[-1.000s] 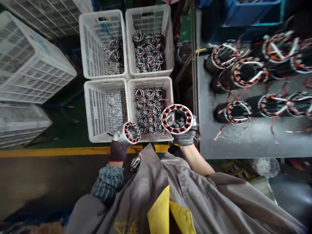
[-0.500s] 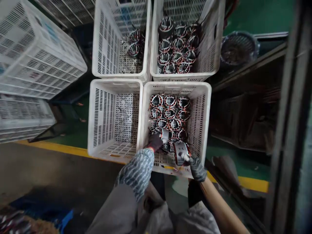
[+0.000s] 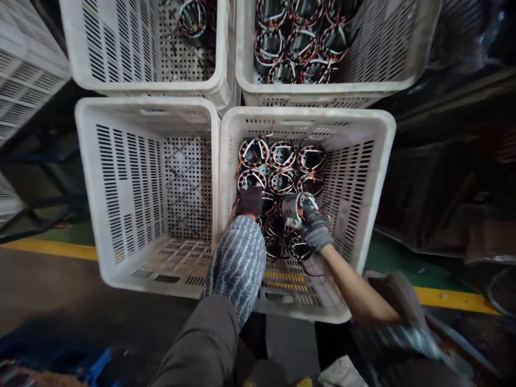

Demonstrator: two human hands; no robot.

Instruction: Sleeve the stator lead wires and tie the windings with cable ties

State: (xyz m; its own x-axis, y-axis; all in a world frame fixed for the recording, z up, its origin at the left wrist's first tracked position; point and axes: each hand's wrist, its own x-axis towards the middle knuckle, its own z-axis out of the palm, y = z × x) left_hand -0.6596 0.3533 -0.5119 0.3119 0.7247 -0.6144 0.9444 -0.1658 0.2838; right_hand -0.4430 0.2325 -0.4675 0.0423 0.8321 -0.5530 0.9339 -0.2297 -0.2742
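Note:
Both my gloved hands reach down into the near right white crate (image 3: 381,161), which holds several copper-wound motor stators (image 3: 282,155) standing in rows. My left hand (image 3: 250,200), in a dark glove, is curled down over a stator (image 3: 266,205) in the second row. My right hand (image 3: 313,227), in a grey glove, grips a silver-bodied stator (image 3: 293,206) lying tilted on its side just above the packed ones. More stators (image 3: 291,248) sit under my forearms, partly hidden.
An empty white crate (image 3: 121,177) stands to the left of the one I reach into. Behind are two more crates: the far left crate (image 3: 100,59) with one or two stators, and the far right crate (image 3: 387,54) with several. A yellow floor line (image 3: 48,248) runs across.
I have leaned closer over the crate. Both hands have gone deeper in, each with its stator, and moved towards the packed rows; a second ago they held the stators up above the crates.

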